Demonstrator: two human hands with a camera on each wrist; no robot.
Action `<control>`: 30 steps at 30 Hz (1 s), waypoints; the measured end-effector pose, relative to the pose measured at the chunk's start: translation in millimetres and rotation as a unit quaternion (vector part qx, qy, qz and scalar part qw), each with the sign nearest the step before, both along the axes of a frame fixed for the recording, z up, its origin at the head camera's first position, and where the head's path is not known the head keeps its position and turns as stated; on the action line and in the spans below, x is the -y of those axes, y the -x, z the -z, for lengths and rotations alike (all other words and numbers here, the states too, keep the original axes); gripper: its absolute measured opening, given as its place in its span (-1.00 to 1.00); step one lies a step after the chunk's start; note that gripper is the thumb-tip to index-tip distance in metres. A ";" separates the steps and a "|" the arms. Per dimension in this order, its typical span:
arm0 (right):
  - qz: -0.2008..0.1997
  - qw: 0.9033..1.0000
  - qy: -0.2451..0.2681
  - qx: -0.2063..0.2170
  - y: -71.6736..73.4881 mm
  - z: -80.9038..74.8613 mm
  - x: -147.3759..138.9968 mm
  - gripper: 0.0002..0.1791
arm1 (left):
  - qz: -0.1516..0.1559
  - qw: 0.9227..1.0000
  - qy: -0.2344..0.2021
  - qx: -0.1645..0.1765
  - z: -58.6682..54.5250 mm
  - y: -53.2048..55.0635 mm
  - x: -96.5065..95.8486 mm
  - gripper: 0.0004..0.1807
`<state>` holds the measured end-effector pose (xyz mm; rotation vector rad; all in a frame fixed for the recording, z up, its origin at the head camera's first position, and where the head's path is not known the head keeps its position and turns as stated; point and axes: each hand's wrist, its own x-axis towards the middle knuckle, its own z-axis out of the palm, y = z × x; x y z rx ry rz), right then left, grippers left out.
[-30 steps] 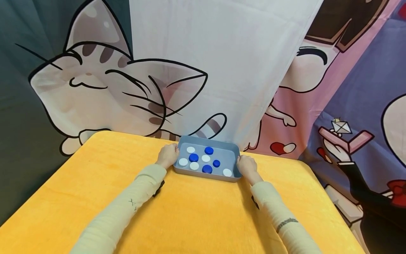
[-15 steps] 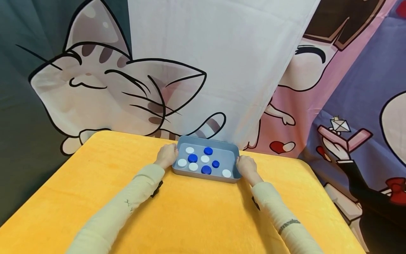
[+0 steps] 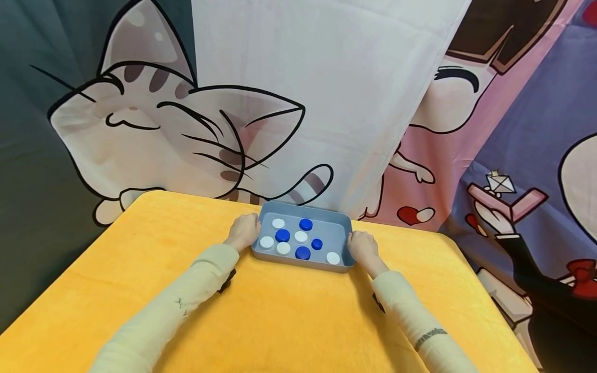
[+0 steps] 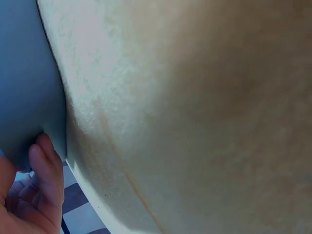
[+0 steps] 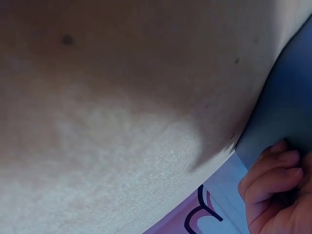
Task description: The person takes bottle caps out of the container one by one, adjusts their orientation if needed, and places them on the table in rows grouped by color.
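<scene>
A shallow blue-grey rectangular tray [image 3: 333, 223] is near the far edge of the yellow-covered table in the head view. Scattered flat inside it are several round caps, some white [image 3: 300, 236] and some blue [image 3: 282, 235]. My left hand [image 3: 243, 231] grips the tray's left short side. On the opposite short side, my right hand [image 3: 364, 246] holds the wall in the same way. The left wrist view shows curled fingers [image 4: 46, 161] against the tray's outer face [image 4: 29, 73]. Bent fingers [image 5: 273, 178] also meet the tray [image 5: 285, 97] in the right wrist view.
A yellow cloth [image 3: 289, 321] covers the table, which has rounded far corners. Right behind the table hangs a printed curtain [image 3: 336, 93] with a cartoon cat and figures. Both forearms, in pale sleeves [image 3: 172, 300], reach across from the near side.
The tray has shifted slightly toward me, both hands moving along with it. The caps keep their places inside, and both grips look the same.
</scene>
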<state>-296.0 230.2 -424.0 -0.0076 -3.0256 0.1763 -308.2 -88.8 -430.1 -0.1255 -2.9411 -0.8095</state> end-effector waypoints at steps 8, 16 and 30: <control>-0.007 1.000 0.002 -0.015 -10.2 1.3 -0.3 -0.59 | 0.007 1.000 -0.003 0.012 -1.7 -9.7 1.2 -0.78; -0.009 1.000 0.006 -0.014 -20.1 1.3 -1.1 -0.60 | 0.015 1.000 -0.009 0.009 -0.7 -20.3 2.3 -0.78; -0.016 1.000 0.003 -0.010 -33.7 1.6 -4.8 -0.60 | 0.014 1.000 -0.025 0.009 -1.7 -35.1 -0.5 -0.76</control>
